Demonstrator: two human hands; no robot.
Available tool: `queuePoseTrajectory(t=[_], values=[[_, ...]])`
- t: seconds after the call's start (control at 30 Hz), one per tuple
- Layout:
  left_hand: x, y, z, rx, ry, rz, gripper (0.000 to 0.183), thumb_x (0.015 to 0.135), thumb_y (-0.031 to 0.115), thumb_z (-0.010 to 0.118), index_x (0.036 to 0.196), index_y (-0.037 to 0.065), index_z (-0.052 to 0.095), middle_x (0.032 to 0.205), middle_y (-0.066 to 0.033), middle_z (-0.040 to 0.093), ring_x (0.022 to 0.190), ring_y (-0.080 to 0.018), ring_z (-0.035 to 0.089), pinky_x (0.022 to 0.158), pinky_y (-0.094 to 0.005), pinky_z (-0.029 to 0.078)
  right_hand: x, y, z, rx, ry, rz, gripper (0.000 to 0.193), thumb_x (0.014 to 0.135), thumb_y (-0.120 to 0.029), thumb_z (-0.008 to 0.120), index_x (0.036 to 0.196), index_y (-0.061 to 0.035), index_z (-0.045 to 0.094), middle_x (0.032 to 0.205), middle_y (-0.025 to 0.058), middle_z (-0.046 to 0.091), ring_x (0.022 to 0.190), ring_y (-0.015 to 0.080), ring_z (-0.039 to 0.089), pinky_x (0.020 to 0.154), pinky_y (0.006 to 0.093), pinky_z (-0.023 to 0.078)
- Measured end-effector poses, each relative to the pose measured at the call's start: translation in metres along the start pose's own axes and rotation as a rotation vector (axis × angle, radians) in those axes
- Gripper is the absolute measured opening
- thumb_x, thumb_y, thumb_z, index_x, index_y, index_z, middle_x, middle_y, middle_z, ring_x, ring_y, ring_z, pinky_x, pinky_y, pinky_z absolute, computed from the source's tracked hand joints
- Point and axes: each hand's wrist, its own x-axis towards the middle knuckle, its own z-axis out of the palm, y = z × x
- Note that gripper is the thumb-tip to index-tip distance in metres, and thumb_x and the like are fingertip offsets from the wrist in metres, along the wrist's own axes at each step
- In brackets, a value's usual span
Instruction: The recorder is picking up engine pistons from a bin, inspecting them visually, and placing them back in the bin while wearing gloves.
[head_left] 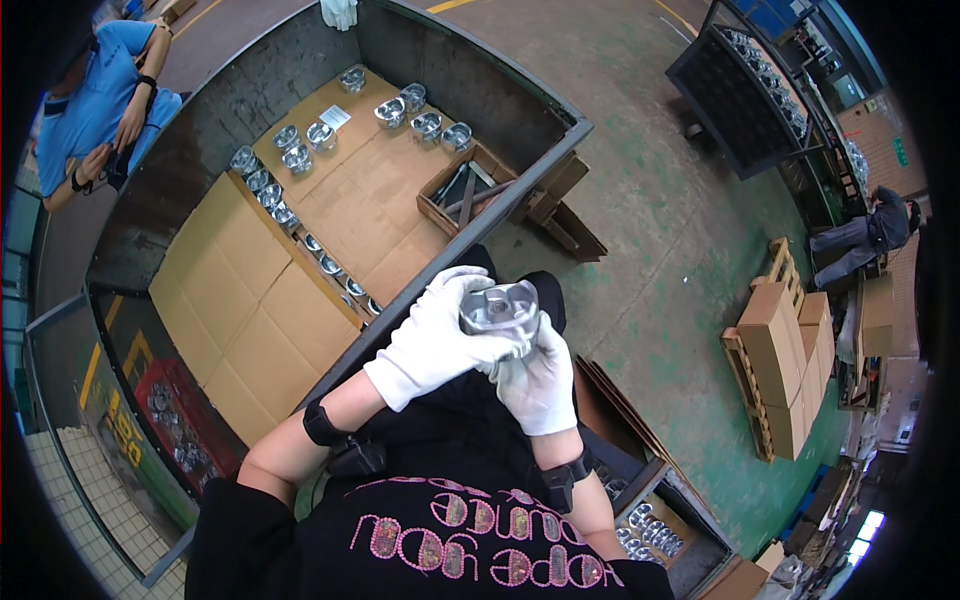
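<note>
A shiny metal engine piston is held up in front of my body, between both white-gloved hands. My left hand wraps its left side and lower edge, fingers closed on it. From below and the right, my right hand grips the same piston, the thumb along its side. Beyond my hands is a large metal bin lined with cardboard. Several similar pistons stand on that cardboard, and a row of them runs along the edge of a raised cardboard sheet.
A small wooden box with flat bars sits in the bin's near corner. Left lies a red crate of metal parts. More pistons fill a bin at lower right. Cartons stand on a pallet. Two other people are around, one in blue.
</note>
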Motion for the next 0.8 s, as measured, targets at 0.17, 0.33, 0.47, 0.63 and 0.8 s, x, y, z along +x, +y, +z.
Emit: queuePoseTrajectory(t=[0.17,0.33,0.47,0.63,0.8], values=[[-0.011,0.014,0.011,0.108,0.146,0.350,0.061,0.060,0.027,0.087,0.109,0.003,0.060,0.121,-0.0171,0.055,0.109,-0.0335,0.057,0.093,-0.0392,0.047,0.001,0.011,-0.015,0.055,0.156,0.035,0.033,0.099,-0.036,0.038,0.109,-0.0138,0.061,0.110,0.0028,0.065,0.099,0.0181,0.061,0.086,0.0315,0.049],[-0.010,0.020,0.010,0.137,0.153,0.410,0.060,0.059,0.023,0.086,0.109,0.002,0.060,0.120,-0.0171,0.056,0.109,-0.0333,0.057,0.094,-0.0392,0.047,0.003,0.018,-0.037,0.022,0.005,0.009,0.035,0.100,-0.037,0.036,0.116,-0.0125,0.055,0.115,0.0052,0.062,0.109,0.0192,0.057,0.094,0.0342,0.046],[-0.009,0.015,0.011,0.109,0.136,0.418,0.059,0.059,0.021,0.086,0.109,0.002,0.060,0.119,-0.0175,0.056,0.108,-0.0333,0.058,0.093,-0.0392,0.047,0.001,0.020,-0.038,-0.118,0.036,-0.040,0.033,0.100,-0.035,0.038,0.117,-0.0122,0.056,0.116,0.0056,0.062,0.109,0.0197,0.057,0.095,0.0339,0.046],[-0.011,0.009,0.009,0.092,0.160,0.421,0.059,0.059,0.019,0.086,0.109,0.003,0.058,0.120,-0.0170,0.055,0.107,-0.0331,0.059,0.092,-0.0395,0.048,0.005,0.003,0.006,0.017,0.061,-0.111,0.044,0.099,-0.035,0.045,0.128,-0.0034,0.051,0.115,0.0111,0.062,0.109,0.0225,0.059,0.095,0.0368,0.048],[-0.014,0.004,0.007,0.111,0.152,0.392,0.062,0.058,0.015,0.085,0.110,0.004,0.055,0.122,-0.0167,0.054,0.112,-0.0341,0.056,0.095,-0.0404,0.046,0.002,0.000,0.016,-0.138,0.034,-0.286,0.047,0.096,-0.034,0.052,0.130,-0.0016,0.048,0.120,0.0140,0.059,0.113,0.0244,0.057,0.100,0.0387,0.046]])
